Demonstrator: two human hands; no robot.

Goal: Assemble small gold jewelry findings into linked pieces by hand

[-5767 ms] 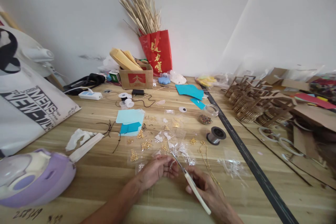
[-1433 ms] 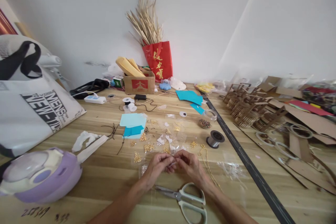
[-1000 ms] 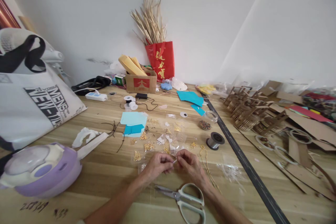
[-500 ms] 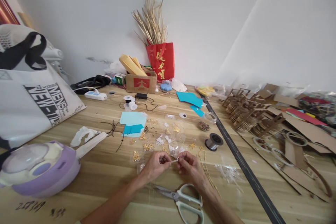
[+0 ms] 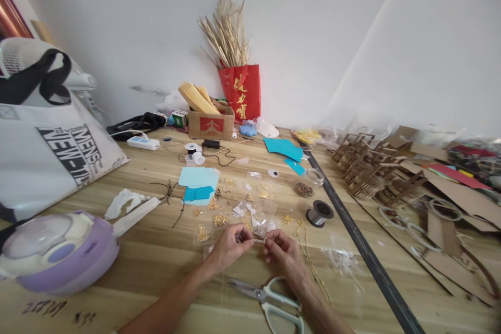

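My left hand (image 5: 234,244) pinches one end of a short, pale beaded strand (image 5: 259,240). The other end, where a small loop shows, is pinched by my right hand (image 5: 282,251), so the strand spans the gap between my fingertips. Just beyond the hands lie clear bags of small white beads (image 5: 263,227) and several little heaps of gold findings (image 5: 220,219). White-handled scissors (image 5: 261,294) lie with blades pointing left, partly under my right forearm. A gold chain (image 5: 307,255) runs along the right side of my right hand.
A wire spool (image 5: 319,213) stands to the right, near a dark strip (image 5: 352,235) across the table. Laser-cut wooden baskets (image 5: 362,167) and cardboard lie farther right. On the left are a purple-and-cream appliance (image 5: 62,258) and a white bag (image 5: 58,151). Blue sheets (image 5: 198,192) lie mid-table.
Both hands keep their pinch on the strand, which looks slightly more drawn out between them. The hands have shifted only slightly.
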